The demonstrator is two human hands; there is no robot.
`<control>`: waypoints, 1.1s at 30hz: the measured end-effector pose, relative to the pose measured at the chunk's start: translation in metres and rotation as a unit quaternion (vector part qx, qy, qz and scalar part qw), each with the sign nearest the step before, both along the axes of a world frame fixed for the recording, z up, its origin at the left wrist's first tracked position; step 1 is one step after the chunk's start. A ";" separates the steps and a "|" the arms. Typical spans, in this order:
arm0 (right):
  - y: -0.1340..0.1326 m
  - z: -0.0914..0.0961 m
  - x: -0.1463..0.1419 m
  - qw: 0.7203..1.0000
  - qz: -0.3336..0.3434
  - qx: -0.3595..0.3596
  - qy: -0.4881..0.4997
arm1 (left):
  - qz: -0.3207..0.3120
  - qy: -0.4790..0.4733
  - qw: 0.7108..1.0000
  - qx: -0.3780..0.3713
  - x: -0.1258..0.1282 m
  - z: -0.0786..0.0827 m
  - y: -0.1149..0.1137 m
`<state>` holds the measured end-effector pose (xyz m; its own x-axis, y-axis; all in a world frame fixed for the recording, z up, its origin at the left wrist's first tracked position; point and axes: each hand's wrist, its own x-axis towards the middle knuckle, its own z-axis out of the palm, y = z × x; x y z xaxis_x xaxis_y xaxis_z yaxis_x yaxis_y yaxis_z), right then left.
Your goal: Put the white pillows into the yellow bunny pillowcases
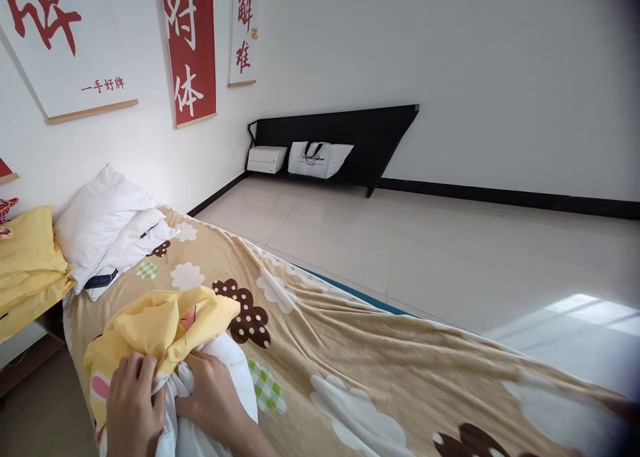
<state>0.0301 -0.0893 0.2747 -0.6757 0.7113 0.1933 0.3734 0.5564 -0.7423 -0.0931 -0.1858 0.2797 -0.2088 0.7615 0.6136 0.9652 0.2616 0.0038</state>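
Both hands are closed on cloth at the near end of the bed [380, 370]. The left hand [133, 404] grips the mouth of the yellow case [160, 324]. The right hand [213, 394] bunches the white pillow [240, 374], which is partly inside. Casing appears about midway; seating the pillow calls for drawing the case over it evenly.

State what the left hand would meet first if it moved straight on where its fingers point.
The yellow pillowcase: the left hand already touches it, fingers pointing up-frame. The white pillow probably lies just behind.
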 end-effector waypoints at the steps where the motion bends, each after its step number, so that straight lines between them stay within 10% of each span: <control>1: -0.002 -0.001 0.004 0.999 -0.005 0.025 0.032 | 0.007 -0.009 1.000 0.001 -0.005 0.000 -0.002; 7: -0.016 -0.024 0.039 0.948 -0.016 0.246 0.199 | 0.039 -0.140 0.989 -0.001 -0.017 0.009 0.005; 15: -0.032 -0.031 0.010 0.911 0.135 0.387 0.042 | 0.022 -0.389 0.920 0.032 -0.035 0.015 0.016; 26: -0.008 -0.016 -0.038 0.962 0.045 0.263 -0.059 | -0.033 0.037 0.986 0.156 -0.026 0.001 -0.005; 33: 0.025 -0.014 -0.042 0.972 0.004 0.211 -0.104 | 0.153 0.163 0.955 0.194 -0.088 -0.033 -0.034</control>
<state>-0.0123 -0.0646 0.2608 -0.7367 0.5932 0.3248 0.4853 0.7982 -0.3569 -0.1815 -0.2199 0.2468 -0.1340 0.3973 0.9079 0.8102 0.5715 -0.1305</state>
